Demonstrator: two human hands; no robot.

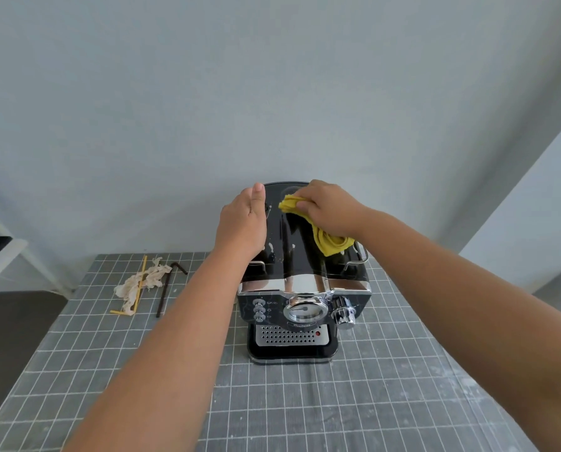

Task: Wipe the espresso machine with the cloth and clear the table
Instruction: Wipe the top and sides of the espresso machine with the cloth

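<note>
Two bare hands work on top of a black and chrome espresso machine (303, 288) that stands near the middle of a bench (403, 386) covered in a grey grid-patterned sheet, its back close to a pale wall. The right hand (329, 207) grips a crumpled yellow cloth (328, 239), fingers curled over it, and presses it against the glossy black top of the machine toward the rear right; the loose end of the cloth trails toward the chrome rail at the machine's right edge. The left hand (243, 220) lies flat along the machine's upper left edge, fingers straight and together, holding nothing. Small pale drips show on the black top between the two hands. On the machine's front face sit three round buttons (259, 310) at the left, a round gauge (304, 312) in the centre and a chrome knob (344, 313) at the right, with a perforated metal drip tray (290, 336) below. Well to the left of the machine, near the bench's far left corner, lies a crumpled whitish paper wrapper (142, 282) with a yellow straw (139, 288) across it and a dark bent straw (165, 288) just beside it.
</note>
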